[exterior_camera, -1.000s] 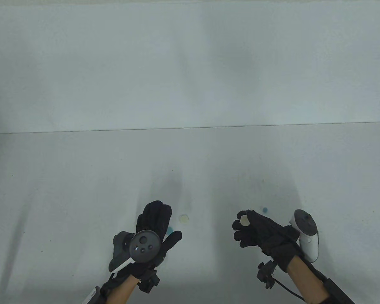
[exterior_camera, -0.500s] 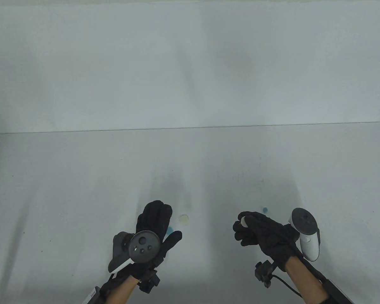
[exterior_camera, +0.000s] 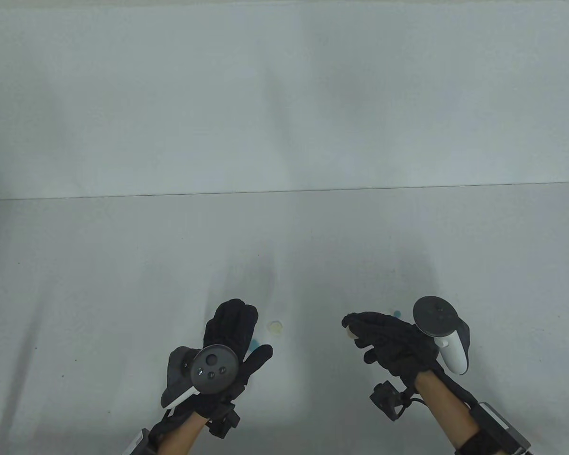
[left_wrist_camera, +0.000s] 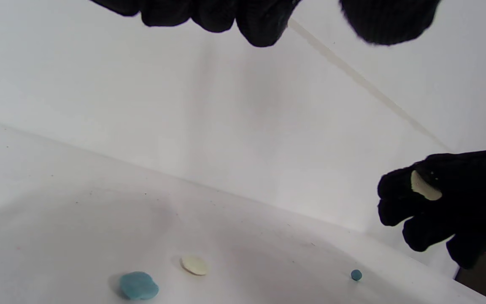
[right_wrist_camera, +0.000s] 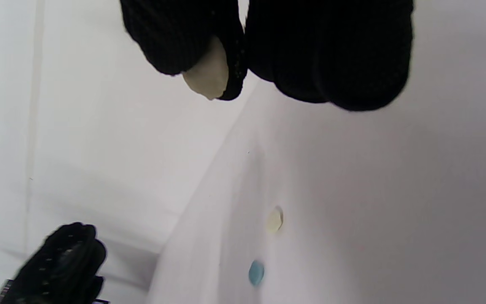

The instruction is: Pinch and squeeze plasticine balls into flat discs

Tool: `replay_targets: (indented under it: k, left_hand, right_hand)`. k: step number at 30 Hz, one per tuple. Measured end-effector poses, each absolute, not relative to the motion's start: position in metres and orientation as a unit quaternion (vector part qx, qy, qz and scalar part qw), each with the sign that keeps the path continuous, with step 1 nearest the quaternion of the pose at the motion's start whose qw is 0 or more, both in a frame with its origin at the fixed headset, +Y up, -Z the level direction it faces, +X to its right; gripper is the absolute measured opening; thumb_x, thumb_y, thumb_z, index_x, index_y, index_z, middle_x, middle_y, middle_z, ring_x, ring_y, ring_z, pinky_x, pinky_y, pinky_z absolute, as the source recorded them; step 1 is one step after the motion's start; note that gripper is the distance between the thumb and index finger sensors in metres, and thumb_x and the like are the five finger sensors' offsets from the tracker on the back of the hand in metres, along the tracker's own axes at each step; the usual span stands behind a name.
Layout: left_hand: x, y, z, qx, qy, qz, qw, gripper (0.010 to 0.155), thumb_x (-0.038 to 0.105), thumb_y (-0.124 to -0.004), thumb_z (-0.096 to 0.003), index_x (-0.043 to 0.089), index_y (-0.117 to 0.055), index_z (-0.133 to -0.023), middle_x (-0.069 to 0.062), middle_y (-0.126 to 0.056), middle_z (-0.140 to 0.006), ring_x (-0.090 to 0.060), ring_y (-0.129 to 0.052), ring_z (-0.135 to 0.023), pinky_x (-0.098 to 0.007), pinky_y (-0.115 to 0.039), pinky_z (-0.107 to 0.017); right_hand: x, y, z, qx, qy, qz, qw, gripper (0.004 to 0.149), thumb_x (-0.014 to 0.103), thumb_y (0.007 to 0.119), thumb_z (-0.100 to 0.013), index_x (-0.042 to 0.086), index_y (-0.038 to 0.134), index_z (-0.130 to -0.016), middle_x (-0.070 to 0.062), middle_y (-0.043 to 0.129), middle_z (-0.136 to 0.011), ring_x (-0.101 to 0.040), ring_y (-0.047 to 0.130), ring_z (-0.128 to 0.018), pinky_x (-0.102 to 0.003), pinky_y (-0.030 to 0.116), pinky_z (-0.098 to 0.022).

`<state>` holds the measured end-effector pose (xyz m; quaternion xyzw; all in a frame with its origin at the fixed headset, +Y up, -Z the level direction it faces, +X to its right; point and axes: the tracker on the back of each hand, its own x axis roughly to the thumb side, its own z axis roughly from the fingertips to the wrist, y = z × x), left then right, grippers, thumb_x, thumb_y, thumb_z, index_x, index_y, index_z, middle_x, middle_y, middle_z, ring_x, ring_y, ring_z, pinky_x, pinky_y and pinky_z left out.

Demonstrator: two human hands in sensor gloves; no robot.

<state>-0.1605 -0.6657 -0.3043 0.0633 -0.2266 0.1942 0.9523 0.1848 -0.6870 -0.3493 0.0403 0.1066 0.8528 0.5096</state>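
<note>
My right hand pinches a flattened cream plasticine piece between thumb and fingers above the table; it also shows in the left wrist view and barely in the table view. My left hand hovers open and empty above the table, its fingertips at the top of the left wrist view. A cream disc lies flat on the table just right of my left hand. A flattened blue piece lies by my left hand, mostly hidden in the table view. A small blue ball sits behind my right hand.
The white table ends at a back edge against a white wall. The cream disc and blue piece also show in the right wrist view.
My right hand has turned palm-down and shifted slightly left and forward, hiding most of the cream piece it pinches. My left hand has stayed still.
</note>
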Motion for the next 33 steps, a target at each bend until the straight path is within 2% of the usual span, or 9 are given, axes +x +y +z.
replay_targets:
  k: [4,6,8,11,18,24,29,33]
  left_hand:
    - [-0.161,-0.665,-0.304,0.062,-0.225,0.195,0.953,0.079,0.051,-0.063,-0.0539,0.004,-0.043,-0.115,-0.030,-0.033,-0.116,-0.056,-0.038,-0.106,-0.064,-0.042,-0.073]
    - [-0.161,-0.665,-0.305,0.062,-0.224,0.197,0.952,0.080,0.051,-0.063,-0.0539,0.004,-0.043,-0.115,-0.030,-0.033,-0.116,-0.056,-0.038,-0.106,-0.064,-0.042,-0.073]
    - [-0.162,-0.665,-0.305,0.062,-0.223,0.197,0.953,0.080,0.051,-0.063,-0.0539,0.004,-0.043,-0.115,-0.030,-0.033,-0.116,-0.056,-0.038,-0.106,-0.064,-0.042,-0.073]
    - [-0.162,-0.664,-0.305,0.063,-0.224,0.199,0.952,0.080,0.051,-0.063,-0.0539,0.003,-0.043,-0.115,-0.030,-0.033,-0.116,-0.056,-0.038,-0.106,-0.064,-0.042,-0.073]
    - [-0.164,-0.664,-0.306,0.063,-0.220,0.204,0.952,0.080,0.051,-0.063,-0.0539,0.003,-0.043,-0.115,-0.030,-0.033,-0.116,-0.056,-0.038,-0.106,-0.064,-0.042,-0.073]
    - [-0.163,-0.664,-0.306,0.061,-0.221,0.204,0.952,0.080,0.051,-0.063,-0.0539,0.004,-0.043,-0.115,-0.030,-0.033,-0.116,-0.056,-0.038,-0.106,-0.064,-0.042,-0.073]
    - [-0.164,-0.664,-0.306,0.061,-0.221,0.205,0.952,0.080,0.051,-0.063,-0.0538,0.004,-0.043,-0.115,-0.030,-0.034,-0.116,-0.056,-0.038,-0.106,-0.064,-0.042,-0.073]
    - [-0.164,-0.664,-0.306,0.061,-0.221,0.204,0.952,0.080,0.051,-0.063,-0.0538,0.003,-0.043,-0.115,-0.030,-0.034,-0.116,-0.056,-0.038,-0.106,-0.064,-0.042,-0.073]
  right_hand:
    - [0.168,-0.682,-0.362,0.050,0.096,0.888,0.447,0.044,0.033,0.078,-0.056,0.008,0.085,-0.092,-0.013,0.094,-0.072,-0.024,0.101,-0.050,-0.031,0.095,-0.032]
    - [0.157,-0.683,-0.369,0.049,0.084,0.900,0.424,0.048,0.032,0.080,-0.054,0.004,0.082,-0.093,-0.013,0.097,-0.069,-0.023,0.103,-0.046,-0.029,0.096,-0.030]
    - [0.149,-0.686,-0.377,0.050,0.083,0.911,0.401,0.053,0.033,0.081,-0.053,0.002,0.074,-0.095,-0.010,0.097,-0.068,-0.020,0.104,-0.045,-0.026,0.097,-0.029]
    - [0.140,-0.690,-0.387,0.045,0.087,0.911,0.400,0.044,0.033,0.082,-0.053,0.006,0.082,-0.087,-0.011,0.099,-0.066,-0.020,0.105,-0.044,-0.026,0.097,-0.028]
    - [0.117,-0.710,-0.411,0.037,0.094,0.927,0.361,0.042,0.036,0.079,-0.054,0.011,0.082,-0.088,-0.006,0.096,-0.067,-0.019,0.101,-0.045,-0.026,0.093,-0.030]
    - [0.101,-0.727,-0.427,0.036,0.141,0.924,0.355,0.043,0.026,0.076,-0.057,0.005,0.079,-0.094,-0.015,0.095,-0.076,-0.027,0.102,-0.054,-0.028,0.094,-0.034]
    - [0.092,-0.738,-0.435,0.027,0.143,0.936,0.321,0.041,0.028,0.077,-0.056,0.012,0.083,-0.094,-0.018,0.089,-0.087,-0.031,0.098,-0.064,-0.030,0.092,-0.034]
    - [0.088,-0.747,-0.439,0.035,0.125,0.952,0.277,0.042,0.027,0.079,-0.055,0.009,0.083,-0.092,-0.014,0.100,-0.072,-0.023,0.104,-0.050,-0.024,0.094,-0.031]
